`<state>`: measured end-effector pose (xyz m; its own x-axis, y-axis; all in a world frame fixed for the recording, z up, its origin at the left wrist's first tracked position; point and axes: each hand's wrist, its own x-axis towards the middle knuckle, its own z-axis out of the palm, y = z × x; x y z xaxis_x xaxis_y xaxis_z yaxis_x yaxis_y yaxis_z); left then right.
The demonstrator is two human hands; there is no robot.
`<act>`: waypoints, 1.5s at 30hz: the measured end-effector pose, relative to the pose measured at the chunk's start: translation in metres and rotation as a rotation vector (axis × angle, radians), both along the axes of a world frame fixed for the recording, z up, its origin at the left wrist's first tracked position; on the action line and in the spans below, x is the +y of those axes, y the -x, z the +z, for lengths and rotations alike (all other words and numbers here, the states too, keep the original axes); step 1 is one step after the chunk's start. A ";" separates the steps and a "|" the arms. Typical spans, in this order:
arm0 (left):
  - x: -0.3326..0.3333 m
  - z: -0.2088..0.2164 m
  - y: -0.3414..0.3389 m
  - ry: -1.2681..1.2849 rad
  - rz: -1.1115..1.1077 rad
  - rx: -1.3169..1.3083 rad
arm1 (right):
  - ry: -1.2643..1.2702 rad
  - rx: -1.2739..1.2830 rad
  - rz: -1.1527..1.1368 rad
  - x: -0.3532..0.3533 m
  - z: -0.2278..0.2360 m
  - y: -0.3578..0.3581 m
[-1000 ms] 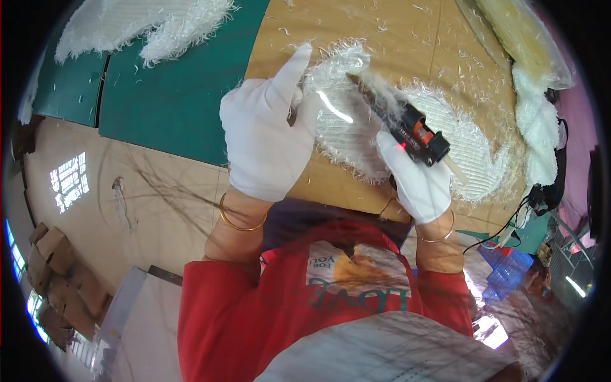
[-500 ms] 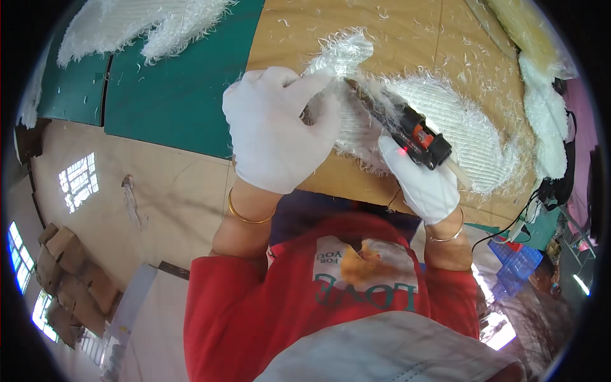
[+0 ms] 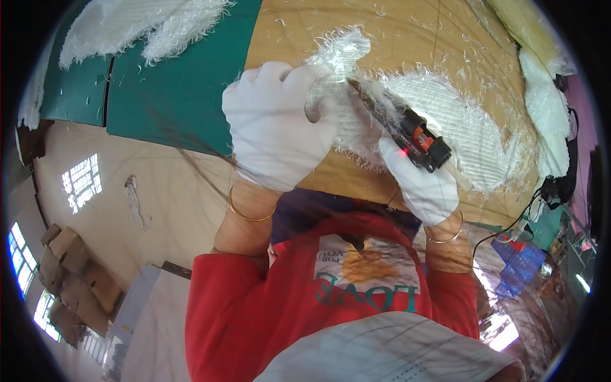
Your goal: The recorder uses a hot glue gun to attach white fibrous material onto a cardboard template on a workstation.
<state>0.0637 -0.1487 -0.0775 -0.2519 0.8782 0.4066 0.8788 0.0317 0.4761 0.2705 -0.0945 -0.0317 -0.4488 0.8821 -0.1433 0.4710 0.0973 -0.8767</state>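
Observation:
My left hand [image 3: 273, 124], in a white glove, is closed on the edge of a white shaggy fabric piece [image 3: 356, 124] with a ribbed backing. My right hand [image 3: 423, 184], also gloved in white, is closed round a black hand tool [image 3: 414, 137] with an orange part and a small red light. A narrow dark end of the tool reaches into the fabric beside my left fingers; loose fibres cover its tip. A pale stick-like end shows beyond my right palm. Right of the tool lies another white shaggy piece [image 3: 455, 121], ribbed side up.
Brown board [image 3: 382, 16] strewn with loose fibres covers part of the green table [image 3: 172, 95]. More white shaggy fabric [image 3: 121, 25] lies far left, and a white bundle [image 3: 544, 108] at the right. A black cord [image 3: 493, 235] hangs near blue crates [image 3: 522, 270]. Cardboard boxes [image 3: 79, 274] stand lower left.
My left hand has shifted slightly, its thumb and fingers drawing closer together on the fabric. The right hand and tool are almost where they were.

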 end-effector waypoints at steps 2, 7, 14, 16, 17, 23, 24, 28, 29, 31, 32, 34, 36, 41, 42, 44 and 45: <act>0.000 -0.002 0.001 -0.013 0.003 0.014 | 0.084 -0.197 0.051 0.002 0.012 0.003; -0.001 -0.004 0.003 -0.009 -0.010 0.029 | 0.060 -0.196 0.091 -0.001 0.007 -0.005; 0.004 -0.001 0.000 -0.039 0.020 0.022 | -0.040 -0.211 0.126 -0.006 0.009 -0.012; 0.003 -0.004 -0.001 -0.031 0.016 0.012 | 0.023 -0.218 0.107 -0.006 0.011 -0.010; 0.002 -0.006 -0.002 -0.042 0.020 0.023 | 0.054 -0.220 0.099 -0.006 0.012 -0.010; 0.001 0.000 -0.003 -0.010 0.034 0.044 | 0.116 -0.160 -0.011 -0.012 0.012 -0.015; 0.001 0.001 -0.003 -0.007 0.044 0.042 | 0.115 -0.160 -0.014 -0.013 0.009 -0.018; 0.002 0.003 -0.004 0.028 0.031 -0.004 | -0.038 -0.247 0.021 -0.012 0.016 -0.024; 0.002 0.003 -0.004 0.006 0.034 0.014 | -0.025 -0.253 -0.005 -0.013 0.015 -0.024; 0.001 0.001 -0.004 -0.020 0.031 0.031 | -0.118 -0.281 0.079 -0.013 0.012 -0.026; 0.000 -0.001 -0.003 -0.017 0.032 0.036 | -0.121 -0.283 0.071 -0.013 0.012 -0.026; 0.000 0.000 -0.002 -0.017 0.024 0.040 | -0.031 -0.259 -0.025 -0.014 0.011 -0.023; 0.001 0.005 -0.003 0.035 0.034 0.025 | 0.150 -0.082 -0.209 -0.014 0.006 -0.025; 0.002 0.004 -0.005 0.039 0.036 0.056 | 0.052 -0.214 -0.181 -0.010 0.006 -0.029; 0.001 0.003 -0.005 0.021 0.041 0.068 | 0.083 -0.223 -0.194 -0.009 0.006 -0.029; 0.002 0.007 -0.002 0.070 0.017 0.023 | 0.149 -0.119 -0.263 -0.009 0.003 -0.031; 0.002 0.008 -0.001 0.123 0.003 -0.020 | 0.240 -0.075 -0.327 -0.006 0.006 -0.030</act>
